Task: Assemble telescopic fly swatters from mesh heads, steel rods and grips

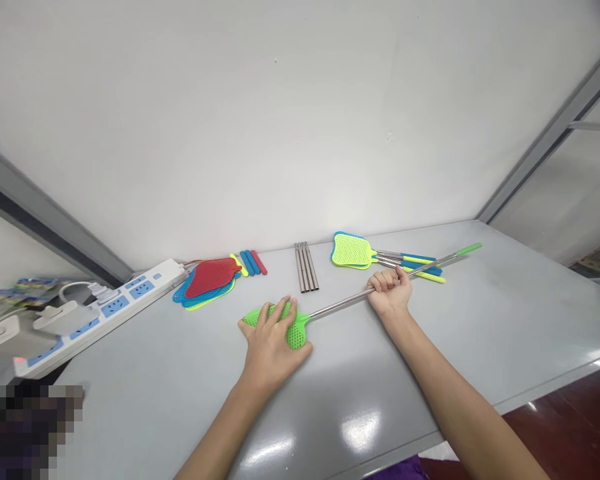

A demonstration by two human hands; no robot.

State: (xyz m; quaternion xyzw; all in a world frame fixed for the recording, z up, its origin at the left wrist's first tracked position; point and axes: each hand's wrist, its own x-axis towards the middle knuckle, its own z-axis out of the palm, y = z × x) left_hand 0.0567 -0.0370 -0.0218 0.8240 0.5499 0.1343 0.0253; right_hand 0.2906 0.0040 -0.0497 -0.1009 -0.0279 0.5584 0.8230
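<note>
A green fly swatter lies slantwise across the table, its perforated head at the left and its green handle at the far right. My left hand rests on the head with fingers spread, covering much of it. Around the long metal rod, my right hand is closed, palm turned up. Just behind that hand is a small pile of fly swatters with a yellow head on top, blue beneath, and yellow and blue handles. Several loose metal rods lie side by side between the hands, farther back.
Loose swatter heads, a red one uppermost, are stacked at back left. Several coloured handle grips lie beside them. A white power strip with plugged-in chargers runs along the left side. A wall rises behind the table.
</note>
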